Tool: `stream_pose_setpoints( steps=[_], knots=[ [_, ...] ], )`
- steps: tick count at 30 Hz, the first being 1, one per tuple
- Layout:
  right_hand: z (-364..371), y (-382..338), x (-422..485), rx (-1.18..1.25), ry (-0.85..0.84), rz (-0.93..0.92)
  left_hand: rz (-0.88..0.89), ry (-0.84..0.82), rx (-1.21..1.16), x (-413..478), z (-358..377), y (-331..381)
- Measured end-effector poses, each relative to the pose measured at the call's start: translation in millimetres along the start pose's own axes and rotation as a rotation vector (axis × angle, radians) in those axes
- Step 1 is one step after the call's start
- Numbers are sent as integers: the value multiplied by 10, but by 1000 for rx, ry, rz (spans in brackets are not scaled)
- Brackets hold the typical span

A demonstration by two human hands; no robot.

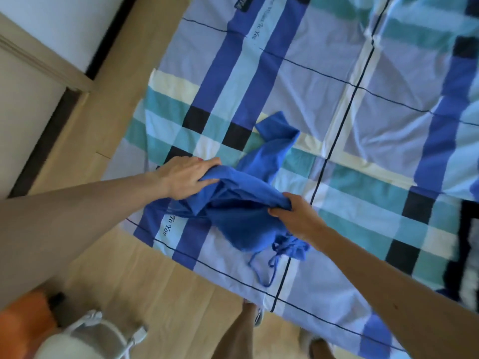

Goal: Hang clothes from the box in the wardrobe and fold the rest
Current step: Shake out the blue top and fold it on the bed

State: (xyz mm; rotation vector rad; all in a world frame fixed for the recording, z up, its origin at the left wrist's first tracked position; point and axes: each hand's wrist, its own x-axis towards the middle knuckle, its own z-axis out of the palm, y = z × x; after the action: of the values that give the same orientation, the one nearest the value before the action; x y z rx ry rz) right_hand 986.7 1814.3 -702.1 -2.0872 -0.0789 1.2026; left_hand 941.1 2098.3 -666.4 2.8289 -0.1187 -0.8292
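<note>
My left hand [190, 174] and right hand [293, 216] each grip bunched edges of the blue garment [241, 203], lying crumpled on the checked bedspread [363, 104]. Best: pull corners apart, flatten, free the ties [269, 265] before folding.

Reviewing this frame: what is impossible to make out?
- The blue garment: bunched between left hand and right hand, head view; type unclear.
- The box and wardrobe: outside the frame.
- The orange and white objects: blurred, cut by bottom-left edge.
- The dark-and-white item: cut by right edge.
</note>
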Motion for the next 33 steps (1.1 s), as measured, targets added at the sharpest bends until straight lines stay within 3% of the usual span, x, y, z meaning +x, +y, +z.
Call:
stream_pose_setpoints(
  steps=[6, 11, 14, 18, 23, 28, 33],
  knots=[
    [-1228, -1172, -840, 2, 93, -203, -58, 65, -326, -241, -1264, 380],
    [-2067, -2211, -2024, -190, 72, -370, -93, 98, -145, -779, -2718, 954],
    [-2463, -2806, -2799, -287, 106, -478, 91, 155, -275, -1253, -3588, 1518],
    [-2999, -3487, -3858, -348, 262, -633, 310, 384, -479, -1774, -4474, 2555],
    [-3765, -4005, -5182, -409, 532, -824, 380, 792, -674, -2247, -5539, 3286],
    [-4279, -4067, -5994, -578, 693, -775, 445, 974, -695, -2821, -6452, 3834],
    [-4513, -4174, -6403, -619, 940, -808, 431, 1086, -534, -3135, -6920, 4067]
  ],
)
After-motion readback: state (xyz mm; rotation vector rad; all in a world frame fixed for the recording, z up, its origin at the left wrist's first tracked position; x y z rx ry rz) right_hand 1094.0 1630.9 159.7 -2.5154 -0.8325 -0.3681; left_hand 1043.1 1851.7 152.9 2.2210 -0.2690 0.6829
